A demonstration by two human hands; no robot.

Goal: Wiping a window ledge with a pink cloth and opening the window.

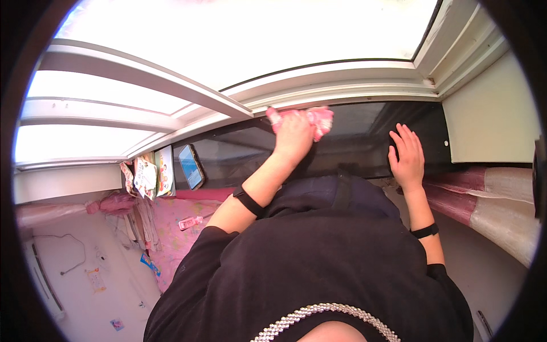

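My left hand is closed over a pink and white cloth, pressing it against the back of the dark, glossy windowsill, right by the white window frame. Part of the cloth sticks out on both sides of the hand, and the rest lies hidden under the palm. Farther right, my right hand rests on the sill near its front edge, fingers stretched out and holding nothing.
On the sill's left part lie a phone and several booklets. Below them is a pink patterned bedspread with a small pink packet. A pink and cream curtain hangs at the right, near a pale side wall.
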